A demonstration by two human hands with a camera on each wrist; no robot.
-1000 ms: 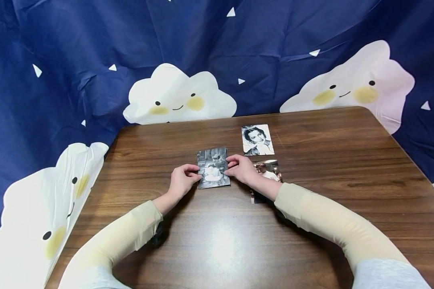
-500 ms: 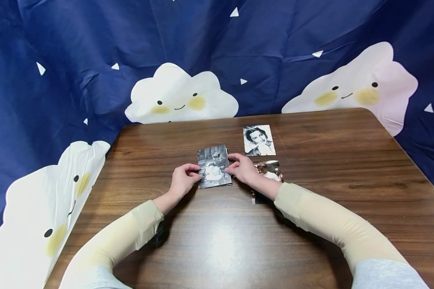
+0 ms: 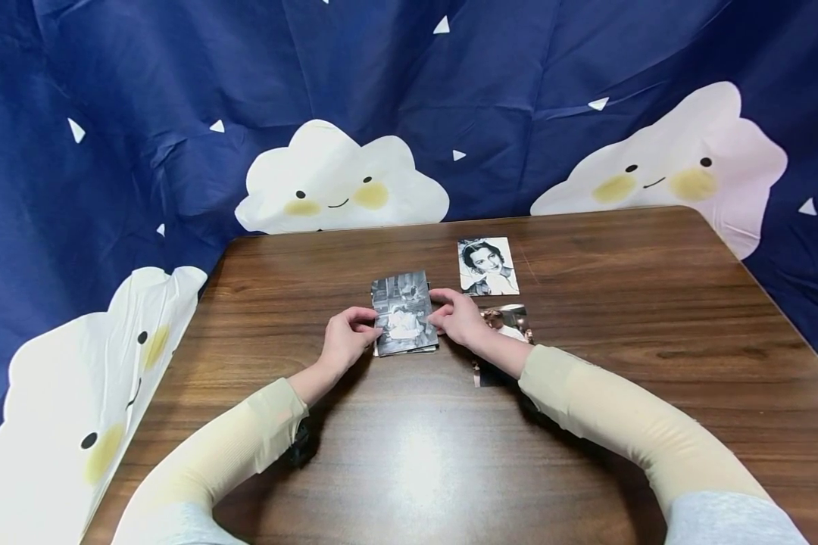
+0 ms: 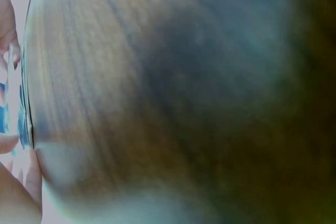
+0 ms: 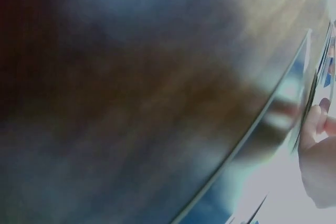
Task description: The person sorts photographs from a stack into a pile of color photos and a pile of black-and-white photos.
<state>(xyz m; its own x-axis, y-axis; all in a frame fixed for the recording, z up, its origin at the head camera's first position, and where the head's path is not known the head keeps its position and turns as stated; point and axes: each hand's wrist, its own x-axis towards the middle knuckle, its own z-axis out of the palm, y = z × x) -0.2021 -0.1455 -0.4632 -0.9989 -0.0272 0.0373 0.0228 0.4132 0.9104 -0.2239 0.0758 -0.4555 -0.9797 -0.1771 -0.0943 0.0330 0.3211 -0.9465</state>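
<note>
A small stack of photos [image 3: 404, 310], with a black-and-white picture on top, is between my two hands near the middle of the table. My left hand [image 3: 344, 339] pinches its left edge between thumb and fingers. At its right edge, my right hand [image 3: 460, 321] grips it the same way. Lower photos peek out unevenly at the bottom and right. In the left wrist view the stack [image 4: 24, 121] appears edge-on above the left hand [image 4: 21, 187]. The right wrist view catches the right hand [image 5: 317, 153] beside the thin photo edges [image 5: 316, 82].
A black-and-white portrait photo [image 3: 488, 266] lies on the wooden table [image 3: 627, 303] at the back, right of the stack. Nearer, a color photo [image 3: 511, 322] is partly covered by my right wrist. A blue curtain [image 3: 497, 76] with clouds hangs behind the table.
The top photo has slid slightly away from me, and the lower ones now stick out more at the bottom and right. Both hands stay at the stack's edges.
</note>
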